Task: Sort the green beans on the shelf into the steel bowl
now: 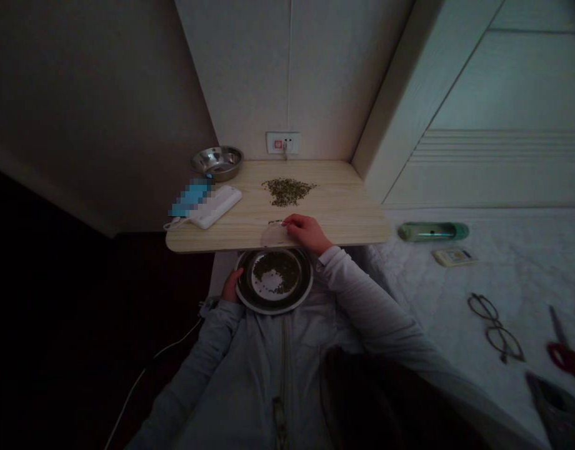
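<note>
My left hand (pixel 232 286) grips the left rim of a round plate (pixel 275 306) held just below the front edge of a wooden shelf. Small dark green bits (pixel 287 269) lie in the plate, mostly along its top and right side. Over the shelf's front edge, my right hand (pixel 307 231) has its fingers closed at the right side of a clear, thin round piece (pixel 274 235). Behind it, a loose pile of similar green bits (pixel 289 191) is spread on the shelf (pixel 344 215).
At the shelf's left are a metal bowl (pixel 218 162), a white power bank (pixel 217 206) and a blurred blue item (pixel 192 196). On the white bed at right lie a green bottle (pixel 432 232), a small packet (pixel 454 257), glasses (pixel 495 327) and red-handled scissors (pixel 567 359).
</note>
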The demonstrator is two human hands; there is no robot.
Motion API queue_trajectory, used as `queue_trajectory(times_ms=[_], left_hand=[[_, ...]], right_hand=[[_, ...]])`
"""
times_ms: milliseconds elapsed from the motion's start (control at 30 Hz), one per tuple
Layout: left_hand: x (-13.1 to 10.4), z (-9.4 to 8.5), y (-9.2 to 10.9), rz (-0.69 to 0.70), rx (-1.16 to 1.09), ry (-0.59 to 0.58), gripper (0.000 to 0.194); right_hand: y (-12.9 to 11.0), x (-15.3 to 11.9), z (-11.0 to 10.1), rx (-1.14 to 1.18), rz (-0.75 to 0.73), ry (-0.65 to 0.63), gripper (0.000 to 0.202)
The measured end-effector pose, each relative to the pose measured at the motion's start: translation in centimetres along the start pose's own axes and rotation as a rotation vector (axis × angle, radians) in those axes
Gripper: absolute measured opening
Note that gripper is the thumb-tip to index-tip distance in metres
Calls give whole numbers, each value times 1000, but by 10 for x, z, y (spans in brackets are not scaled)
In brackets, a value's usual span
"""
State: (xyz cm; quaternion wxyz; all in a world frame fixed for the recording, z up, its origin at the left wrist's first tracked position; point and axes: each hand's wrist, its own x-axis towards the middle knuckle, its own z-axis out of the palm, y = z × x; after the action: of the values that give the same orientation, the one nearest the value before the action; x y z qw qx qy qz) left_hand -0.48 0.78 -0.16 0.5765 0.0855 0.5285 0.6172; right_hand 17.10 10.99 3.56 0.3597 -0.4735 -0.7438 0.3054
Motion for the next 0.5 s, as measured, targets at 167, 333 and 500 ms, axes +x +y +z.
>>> queue_trajectory(times_ms=[167, 333, 500], left_hand=[[-3, 0, 1, 10, 9, 6, 10], [-2, 1, 1, 6, 14, -26, 5], [-1, 1, 1, -9, 26, -53, 4]], right_hand=[[-3, -1, -1, 7, 2, -17, 22], [-1, 0, -1, 120, 28, -14, 21], [3, 2, -2, 279, 67, 75, 19]])
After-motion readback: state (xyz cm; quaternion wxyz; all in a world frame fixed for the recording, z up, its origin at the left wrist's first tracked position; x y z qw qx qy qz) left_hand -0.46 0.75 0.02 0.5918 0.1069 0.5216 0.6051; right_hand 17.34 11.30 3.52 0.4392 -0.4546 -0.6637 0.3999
